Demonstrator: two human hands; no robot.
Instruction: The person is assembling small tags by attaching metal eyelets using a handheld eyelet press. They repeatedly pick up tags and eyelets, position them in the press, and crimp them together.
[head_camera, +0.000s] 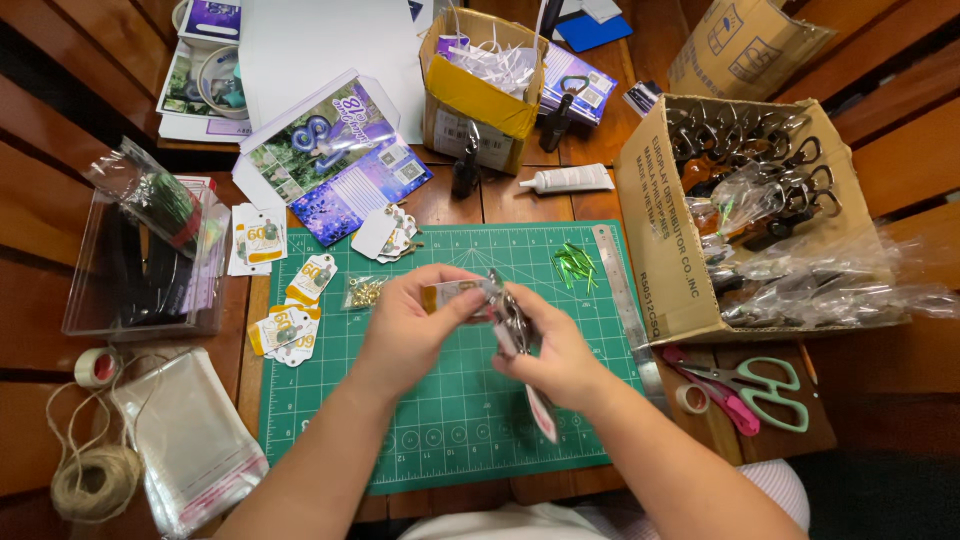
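While both hands are meeting above the green cutting mat (440, 420), the left hand (405, 325) is pinching a small printed paper tag (447, 294) between thumb and fingers, its fingers closed on the tag's left end. The right hand (555, 350) is gripping a metal keychain clip (510, 318) with fingers curled around it, and a narrow strip (541, 412) is hanging down from that hand toward the mat. Tag and clip are touching at the point where the two hands are coming together, held in the air just over the middle of the mat.

On the mat's left edge, loose printed tags (285, 325) are lying in a small heap, and a small clear bag of gold-coloured metal bits (364, 291) is resting just beside the left hand. More tags (385, 235) are lying at the mat's upper edge. Green slivers (575, 264) are sitting near the mat's upper right corner, beside a steel ruler (625, 305) running along the right edge.

To the right, an open cardboard box (660, 240) is holding bagged metal clips. Green-handled scissors (770, 390) and pink-handled scissors (715, 395) are lying on the wooden table (500, 200) below that box, near a small tape roll (691, 398). At far left, a ball of twine (95, 480), clear plastic sleeves (185, 440) and a clear plastic bin (140, 270) are standing apart from the hands. A white glue tube (565, 179) is lying above the mat.
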